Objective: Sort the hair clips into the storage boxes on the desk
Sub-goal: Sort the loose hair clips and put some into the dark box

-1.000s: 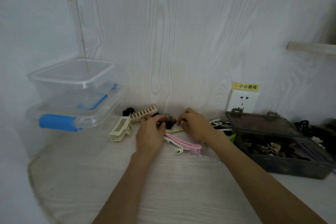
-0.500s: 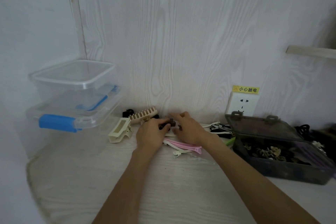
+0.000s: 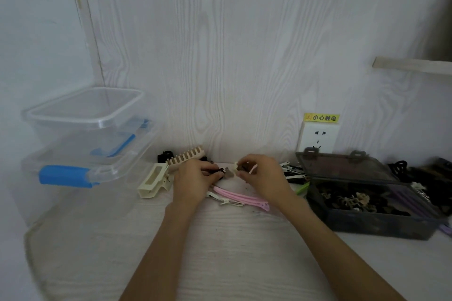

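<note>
Against the wood-grain wall, seen from the head camera, a white worktop [image 3: 220, 252] carries the clutter. At far left two clear storage boxes [image 3: 83, 134] are stacked, the lower one with a blue latch [image 3: 64, 176]. Just right of them lie a cream claw clip [image 3: 154, 181] and a beige comb-toothed clip [image 3: 186, 156], with a black clip [image 3: 164, 156] behind it at the wall. A white wall socket [image 3: 318, 137] with a yellow warning label sits above a dark storage box [image 3: 371, 205] whose lid stands open; its contents are a dim jumble of small clips, hard to tell apart. More dark items lie beyond it at the right edge, cut off by the frame. Silver and black flat clips [image 3: 292, 173] lie between the dark box and the right hand.

Both forearms reach in from the bottom edge. The left hand [image 3: 195, 178] is curled over a small dark clip [image 3: 219, 172], most of it hidden by the fingers. The right hand [image 3: 261, 176] pinches a small cream-and-brown clip [image 3: 238, 168], held just above the worktop. A small grey-brown clip [image 3: 228, 173] lies between the two hands. Just in front of the hands lie pink duckbill clips [image 3: 242, 199], partly overlapped by the left wrist.
</note>
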